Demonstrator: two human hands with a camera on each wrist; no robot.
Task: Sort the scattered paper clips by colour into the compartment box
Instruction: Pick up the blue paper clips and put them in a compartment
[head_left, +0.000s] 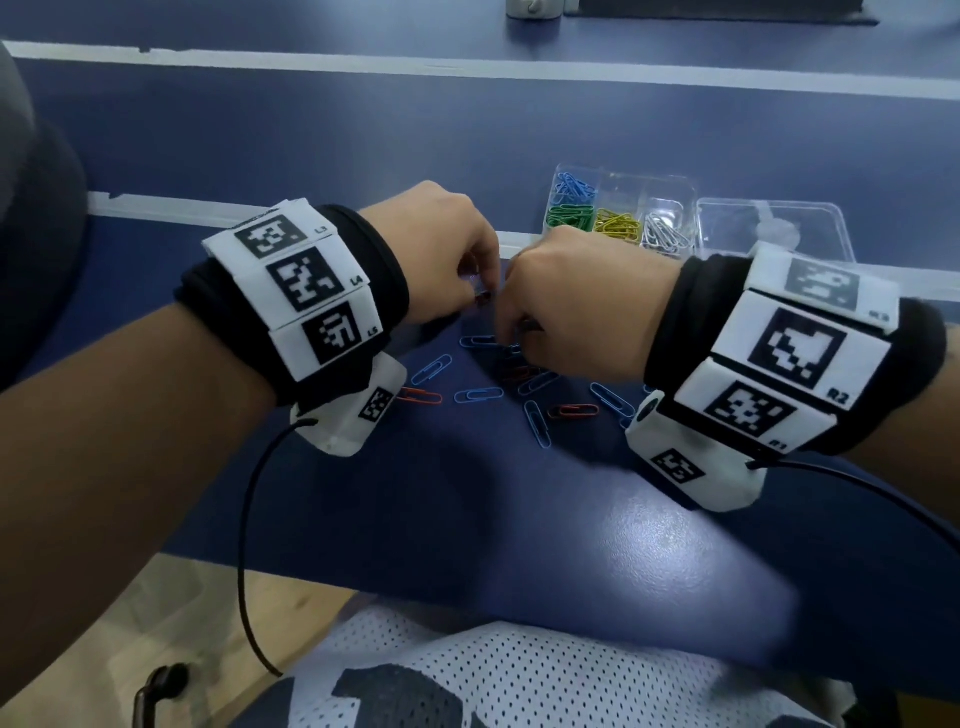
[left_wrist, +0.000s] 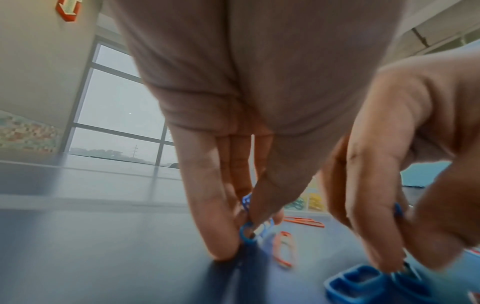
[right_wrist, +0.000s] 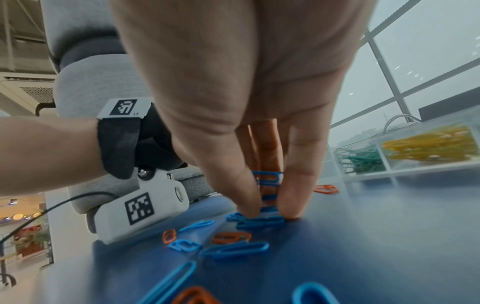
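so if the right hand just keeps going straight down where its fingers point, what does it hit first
The right hand points down at the table, fingertips already about at the cluster of blue paper clips. It would likely meet those clips first, then the blue tabletop under them.

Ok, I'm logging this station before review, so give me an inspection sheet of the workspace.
Surface: blue table.
Job's things: blue clips and orange clips loose; box holds blue, green, yellow, silver.
Clutter: clear lid beside box.
Grippers: left hand pinches blue clips; right hand pinches blue clips, fingertips on table.
Cables: black wrist cables.
Surroundings: windows, chair.
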